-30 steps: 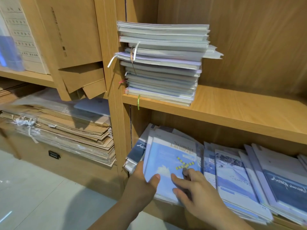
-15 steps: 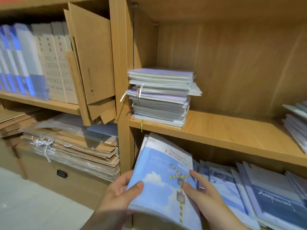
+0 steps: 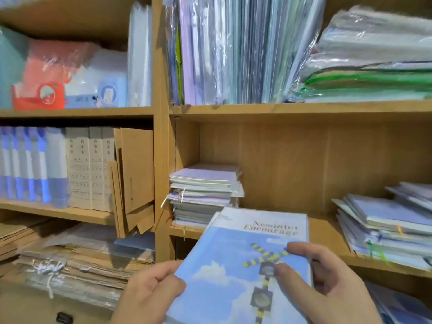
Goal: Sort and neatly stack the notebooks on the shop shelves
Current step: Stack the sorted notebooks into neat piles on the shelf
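I hold a small pile of blue notebooks (image 3: 236, 267), sky and railway-crossing picture on the top cover, in front of the middle shelf (image 3: 327, 232). My left hand (image 3: 149, 293) grips its left edge, thumb on the cover. My right hand (image 3: 327, 284) grips the right edge, thumb and a finger lying across the cover. A stack of pale notebooks (image 3: 203, 195) sits at the left end of that shelf. Another, messier stack (image 3: 385, 225) lies at its right end.
Upright plastic-wrapped folders (image 3: 233, 50) and wrapped paper packs (image 3: 374, 61) fill the shelf above. The left bay holds blue-and-white binders (image 3: 30, 164), beige boxes (image 3: 90, 167), cardboard sheets (image 3: 136, 174) and flat brown envelopes (image 3: 70, 270). Bare shelf board lies between the two notebook stacks.
Both hands lifted the blue notebooks off the lower shelf and raised them to the middle shelf's height. The view tilted upward, bringing the top shelf into sight.
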Demonstrator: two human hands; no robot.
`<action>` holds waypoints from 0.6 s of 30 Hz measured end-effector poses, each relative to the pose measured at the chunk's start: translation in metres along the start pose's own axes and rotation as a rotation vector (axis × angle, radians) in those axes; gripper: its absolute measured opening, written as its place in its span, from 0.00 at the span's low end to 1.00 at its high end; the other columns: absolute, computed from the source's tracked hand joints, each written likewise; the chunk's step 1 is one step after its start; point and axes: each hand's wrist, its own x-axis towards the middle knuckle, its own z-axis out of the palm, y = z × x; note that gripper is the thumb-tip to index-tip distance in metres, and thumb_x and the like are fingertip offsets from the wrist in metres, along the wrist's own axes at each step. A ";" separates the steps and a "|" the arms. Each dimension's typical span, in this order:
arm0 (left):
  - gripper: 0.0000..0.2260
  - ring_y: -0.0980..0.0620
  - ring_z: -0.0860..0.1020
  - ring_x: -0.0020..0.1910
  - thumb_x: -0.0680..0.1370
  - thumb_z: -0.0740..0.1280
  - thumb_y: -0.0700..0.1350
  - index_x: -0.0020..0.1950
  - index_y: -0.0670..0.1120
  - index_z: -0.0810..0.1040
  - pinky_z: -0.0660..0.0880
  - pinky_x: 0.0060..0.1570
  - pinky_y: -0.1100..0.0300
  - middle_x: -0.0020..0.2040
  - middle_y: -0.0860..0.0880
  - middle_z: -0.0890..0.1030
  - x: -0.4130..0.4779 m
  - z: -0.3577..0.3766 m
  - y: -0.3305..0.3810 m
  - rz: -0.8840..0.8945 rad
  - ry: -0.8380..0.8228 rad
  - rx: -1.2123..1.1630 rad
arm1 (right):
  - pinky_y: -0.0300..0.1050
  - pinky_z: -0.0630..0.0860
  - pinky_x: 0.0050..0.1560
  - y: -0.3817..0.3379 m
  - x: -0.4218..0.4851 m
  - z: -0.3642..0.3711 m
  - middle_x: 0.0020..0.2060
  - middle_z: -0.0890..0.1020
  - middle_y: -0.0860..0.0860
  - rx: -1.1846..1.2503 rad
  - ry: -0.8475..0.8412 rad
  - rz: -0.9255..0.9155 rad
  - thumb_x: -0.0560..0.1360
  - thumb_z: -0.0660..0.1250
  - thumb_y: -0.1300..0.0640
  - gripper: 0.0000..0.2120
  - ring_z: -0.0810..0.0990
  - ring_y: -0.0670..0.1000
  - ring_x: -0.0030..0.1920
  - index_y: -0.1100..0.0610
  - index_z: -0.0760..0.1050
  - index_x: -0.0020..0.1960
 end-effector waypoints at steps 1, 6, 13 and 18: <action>0.17 0.59 0.85 0.45 0.62 0.66 0.52 0.47 0.62 0.87 0.75 0.46 0.57 0.47 0.55 0.87 0.002 0.001 0.009 0.042 0.003 0.021 | 0.36 0.76 0.32 -0.006 0.000 -0.002 0.38 0.88 0.56 0.022 0.042 -0.045 0.69 0.78 0.64 0.14 0.81 0.49 0.30 0.55 0.82 0.52; 0.16 0.54 0.79 0.37 0.66 0.66 0.54 0.49 0.55 0.88 0.68 0.38 0.55 0.41 0.52 0.86 0.045 0.000 0.057 0.250 0.101 0.013 | 0.42 0.77 0.32 -0.040 0.050 0.011 0.38 0.87 0.52 0.099 0.102 -0.192 0.73 0.77 0.59 0.15 0.81 0.49 0.32 0.51 0.78 0.56; 0.13 0.53 0.79 0.47 0.83 0.63 0.55 0.62 0.50 0.81 0.75 0.39 0.59 0.53 0.50 0.83 0.162 -0.025 0.094 0.287 0.225 0.119 | 0.42 0.74 0.32 -0.064 0.191 0.067 0.52 0.82 0.55 -0.018 -0.035 -0.008 0.73 0.78 0.47 0.20 0.80 0.51 0.36 0.51 0.75 0.59; 0.24 0.46 0.77 0.62 0.83 0.61 0.58 0.73 0.45 0.74 0.74 0.59 0.53 0.66 0.45 0.79 0.206 -0.048 0.071 0.339 0.384 0.530 | 0.47 0.78 0.47 -0.044 0.225 0.078 0.54 0.82 0.51 -0.202 -0.273 0.001 0.68 0.79 0.38 0.30 0.81 0.51 0.45 0.51 0.78 0.65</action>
